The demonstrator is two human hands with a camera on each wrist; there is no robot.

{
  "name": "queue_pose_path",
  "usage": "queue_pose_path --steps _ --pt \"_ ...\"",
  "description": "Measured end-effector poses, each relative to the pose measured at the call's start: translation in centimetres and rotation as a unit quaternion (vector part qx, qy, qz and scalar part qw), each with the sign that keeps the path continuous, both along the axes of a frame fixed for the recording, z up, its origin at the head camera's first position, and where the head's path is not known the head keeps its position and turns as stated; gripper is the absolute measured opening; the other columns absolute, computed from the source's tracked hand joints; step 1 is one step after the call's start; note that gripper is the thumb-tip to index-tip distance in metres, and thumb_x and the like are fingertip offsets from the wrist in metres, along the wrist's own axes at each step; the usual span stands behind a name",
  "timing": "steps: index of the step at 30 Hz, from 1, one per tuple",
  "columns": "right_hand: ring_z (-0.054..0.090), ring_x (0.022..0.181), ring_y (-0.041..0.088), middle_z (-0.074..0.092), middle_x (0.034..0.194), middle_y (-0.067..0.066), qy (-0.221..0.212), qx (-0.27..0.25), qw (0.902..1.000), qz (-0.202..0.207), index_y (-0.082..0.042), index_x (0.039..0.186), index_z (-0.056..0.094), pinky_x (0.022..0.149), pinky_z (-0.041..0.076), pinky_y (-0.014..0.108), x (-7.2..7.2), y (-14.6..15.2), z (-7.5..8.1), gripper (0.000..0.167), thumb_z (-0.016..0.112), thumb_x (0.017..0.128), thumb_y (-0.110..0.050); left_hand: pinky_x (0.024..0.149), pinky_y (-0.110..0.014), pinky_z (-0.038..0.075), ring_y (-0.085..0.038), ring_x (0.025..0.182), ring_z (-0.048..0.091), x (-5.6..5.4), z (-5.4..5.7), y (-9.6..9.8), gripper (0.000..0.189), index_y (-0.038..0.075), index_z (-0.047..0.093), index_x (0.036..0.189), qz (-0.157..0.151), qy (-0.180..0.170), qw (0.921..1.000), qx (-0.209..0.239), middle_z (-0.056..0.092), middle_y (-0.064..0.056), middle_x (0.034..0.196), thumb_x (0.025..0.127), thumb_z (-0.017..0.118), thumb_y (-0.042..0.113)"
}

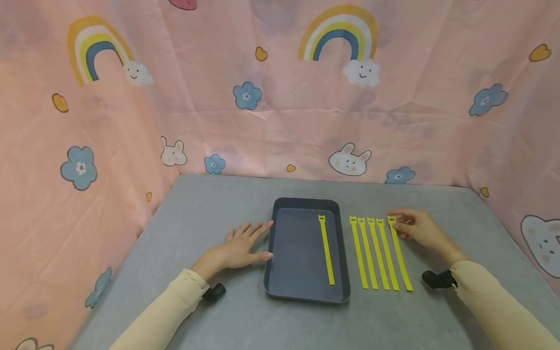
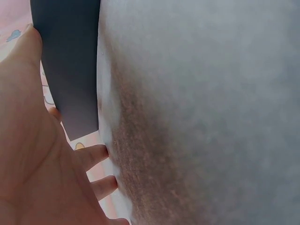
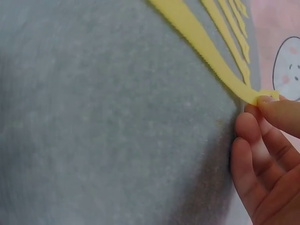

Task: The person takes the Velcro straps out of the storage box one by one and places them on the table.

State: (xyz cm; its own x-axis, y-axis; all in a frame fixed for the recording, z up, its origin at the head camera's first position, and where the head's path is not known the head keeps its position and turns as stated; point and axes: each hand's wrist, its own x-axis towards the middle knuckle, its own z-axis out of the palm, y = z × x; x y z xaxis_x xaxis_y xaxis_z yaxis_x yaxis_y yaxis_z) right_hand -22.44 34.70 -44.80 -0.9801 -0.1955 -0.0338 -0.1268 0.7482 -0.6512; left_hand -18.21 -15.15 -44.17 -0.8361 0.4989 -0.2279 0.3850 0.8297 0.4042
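My right hand [image 1: 422, 231] pinches the slotted head of the rightmost yellow cable tie [image 1: 401, 257] between thumb and fingers. In the right wrist view that cable tie [image 3: 199, 42] curves up at the pinched end. Several more yellow cable ties [image 1: 373, 255] lie side by side just left of it, slotted heads at the far end. A dark grey rectangular tray [image 1: 295, 253] stands left of the row, with one yellow cable tie [image 1: 327, 253] lying inside near its right wall. With fingers spread, my left hand [image 1: 234, 250] touches the tray's left rim.
All of this rests on a grey tabletop [image 1: 236, 311]. A pink printed curtain [image 1: 280, 131] surrounds the table at the back and on both sides. Each wrist carries a small black device, such as the right one [image 1: 439, 279].
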Motion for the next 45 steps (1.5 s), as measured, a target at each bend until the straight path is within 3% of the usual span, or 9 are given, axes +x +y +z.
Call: queue_pose_path --steps 24,39,45 --pt "0.056 0.065 0.01 0.068 0.094 0.015 0.017 0.036 0.9992 -0.007 -0.001 0.129 0.06 0.055 0.048 0.026 -0.5 -0.4 -1.4 0.035 0.062 0.096 -0.01 0.118 -0.071 0.005 -0.037 0.156 0.006 0.0 -0.3 0.1 0.087 0.044 0.0 0.158 0.006 -0.003 1.0 -0.002 0.012 -0.004 0.169 0.09 0.046 0.073" --pt "0.059 0.066 0.013 0.067 0.096 0.017 0.004 0.025 0.9996 -0.015 0.0 0.131 0.058 0.056 0.05 0.028 -0.4 -0.5 -0.7 0.035 0.061 0.098 -0.012 0.117 -0.072 0.005 -0.039 0.156 0.007 0.0 -0.1 0.1 0.087 0.042 0.001 0.158 0.004 0.002 1.0 -0.001 0.012 -0.005 0.169 0.091 0.047 0.072" --pt "0.058 0.062 0.015 0.064 0.093 0.018 0.012 0.015 0.9997 -0.012 0.002 0.133 0.056 0.055 0.05 0.029 -0.4 -0.4 0.4 0.036 0.057 0.099 -0.01 0.117 -0.072 0.005 -0.039 0.156 0.007 0.0 -0.1 0.1 0.087 0.042 0.0 0.158 0.003 0.002 1.0 -0.001 0.013 -0.005 0.169 0.091 0.047 0.072"
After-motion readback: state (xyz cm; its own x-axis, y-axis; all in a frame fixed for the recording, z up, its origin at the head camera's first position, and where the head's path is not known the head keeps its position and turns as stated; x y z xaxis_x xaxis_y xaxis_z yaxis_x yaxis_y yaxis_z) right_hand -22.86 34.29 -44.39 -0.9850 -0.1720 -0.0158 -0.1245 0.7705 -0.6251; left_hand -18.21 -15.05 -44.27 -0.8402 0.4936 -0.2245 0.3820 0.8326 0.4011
